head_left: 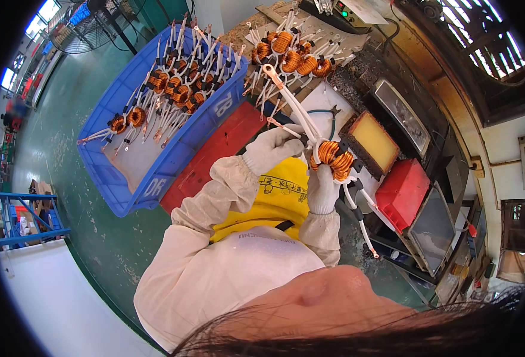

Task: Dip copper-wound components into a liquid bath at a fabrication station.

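Observation:
My right hand (323, 193), in a white glove, is closed round the underside of a copper-wound coil (334, 159). White-sleeved leads run out from both ends of this coil. One long lead with a copper lug (272, 74) points up and away from me, and others hang toward the lower right. My left hand (271, 150), gloved too, has its fingers pinched on a shorter white lead (286, 127) beside the coil. Part of the right hand's fingers is hidden behind the coil.
A blue crate (200, 134) of similar coils stands at the left on a red surface (215, 149). More coils (292, 53) are heaped on the bench ahead. At the right are a yellow block-filled tray (374, 143), a metal-framed rectangular pot (400, 116) and a red bin (402, 193).

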`<act>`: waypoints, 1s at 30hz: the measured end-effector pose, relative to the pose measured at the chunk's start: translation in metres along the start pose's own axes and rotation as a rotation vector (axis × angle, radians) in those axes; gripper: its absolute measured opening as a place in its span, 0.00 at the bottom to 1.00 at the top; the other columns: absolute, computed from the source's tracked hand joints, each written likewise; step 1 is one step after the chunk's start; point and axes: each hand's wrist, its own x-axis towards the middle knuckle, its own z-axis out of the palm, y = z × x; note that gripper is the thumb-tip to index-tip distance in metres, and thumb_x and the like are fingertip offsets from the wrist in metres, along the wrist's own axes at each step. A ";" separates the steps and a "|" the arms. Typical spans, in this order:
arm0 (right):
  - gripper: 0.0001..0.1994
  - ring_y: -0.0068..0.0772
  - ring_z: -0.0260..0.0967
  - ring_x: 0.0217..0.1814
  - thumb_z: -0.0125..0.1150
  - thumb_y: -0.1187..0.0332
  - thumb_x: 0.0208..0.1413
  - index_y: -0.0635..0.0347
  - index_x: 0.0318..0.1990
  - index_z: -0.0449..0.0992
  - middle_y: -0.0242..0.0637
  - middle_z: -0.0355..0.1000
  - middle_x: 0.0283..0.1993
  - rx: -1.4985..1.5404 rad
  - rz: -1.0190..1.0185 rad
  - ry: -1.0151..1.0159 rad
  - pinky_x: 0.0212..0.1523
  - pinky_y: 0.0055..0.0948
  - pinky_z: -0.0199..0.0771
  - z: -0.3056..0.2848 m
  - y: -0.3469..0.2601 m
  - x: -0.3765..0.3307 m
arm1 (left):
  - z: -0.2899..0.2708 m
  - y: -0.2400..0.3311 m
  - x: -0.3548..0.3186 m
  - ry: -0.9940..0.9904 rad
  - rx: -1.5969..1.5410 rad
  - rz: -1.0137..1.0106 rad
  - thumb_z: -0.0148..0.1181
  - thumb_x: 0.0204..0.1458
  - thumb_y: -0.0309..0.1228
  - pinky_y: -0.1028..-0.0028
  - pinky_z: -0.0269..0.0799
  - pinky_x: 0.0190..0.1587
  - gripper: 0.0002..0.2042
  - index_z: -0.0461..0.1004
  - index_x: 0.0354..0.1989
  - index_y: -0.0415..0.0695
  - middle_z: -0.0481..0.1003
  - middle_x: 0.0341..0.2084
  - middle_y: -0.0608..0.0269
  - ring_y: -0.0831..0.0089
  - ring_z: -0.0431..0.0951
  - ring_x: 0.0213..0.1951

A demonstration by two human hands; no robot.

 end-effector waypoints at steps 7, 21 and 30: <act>0.24 0.35 0.65 0.61 0.61 0.59 0.59 0.57 0.60 0.65 0.35 0.68 0.57 0.028 -0.002 -0.092 0.63 0.41 0.62 -0.020 0.013 0.009 | 0.006 -0.004 0.006 -0.145 -0.194 -0.042 0.56 0.58 0.27 0.73 0.74 0.46 0.18 0.67 0.56 0.37 0.77 0.41 0.61 0.75 0.77 0.42; 0.20 0.18 0.58 0.27 0.57 0.59 0.59 0.62 0.54 0.69 0.32 0.72 0.41 0.058 0.108 -0.037 0.35 0.27 0.63 -0.003 -0.016 0.000 | 0.027 -0.013 0.010 -0.136 -0.408 0.028 0.53 0.61 0.31 0.77 0.75 0.42 0.17 0.67 0.57 0.41 0.75 0.47 0.60 0.77 0.77 0.42; 0.18 0.25 0.67 0.30 0.54 0.72 0.52 0.64 0.51 0.68 0.38 0.72 0.39 -0.111 0.044 0.070 0.32 0.25 0.69 -0.011 -0.034 0.001 | 0.020 -0.025 0.015 -0.088 -0.672 0.012 0.47 0.65 0.34 0.74 0.77 0.47 0.16 0.67 0.56 0.37 0.76 0.46 0.57 0.74 0.78 0.42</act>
